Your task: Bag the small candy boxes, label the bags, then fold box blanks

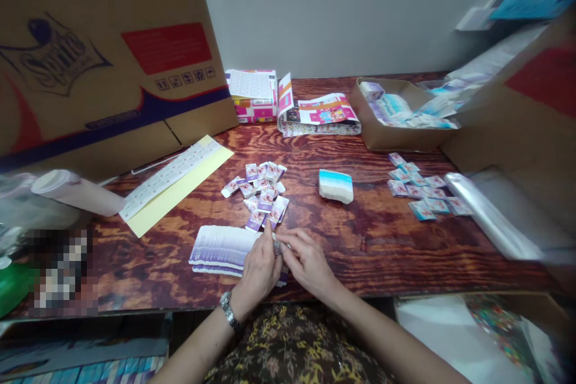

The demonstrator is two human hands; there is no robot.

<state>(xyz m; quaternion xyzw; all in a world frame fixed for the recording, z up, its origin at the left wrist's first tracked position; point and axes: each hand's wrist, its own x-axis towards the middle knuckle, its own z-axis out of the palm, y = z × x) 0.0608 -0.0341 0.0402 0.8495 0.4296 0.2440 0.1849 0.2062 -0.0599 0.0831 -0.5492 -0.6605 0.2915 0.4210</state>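
Observation:
Near the table's front edge, my left hand (262, 262) and my right hand (306, 259) meet, fingers closed around a small object (276, 245) that is mostly hidden between the fingertips. A fanned row of white and purple cards (220, 247) lies under and left of my left hand. Just beyond the hands is a loose pile of small purple and white boxes (265, 189). A stack of blue and white cards (336, 185) stands to the right of that pile. Further right, several small flat boxes (418, 187) lie in a group.
A large cardboard box (112, 60) stands at the left, beside a yellow sheet with labels (177, 186). An open carton (396, 139) of small packs sits at the back right. A clear plastic roll (490, 219) lies right; printed packaging (321, 117) is at the back.

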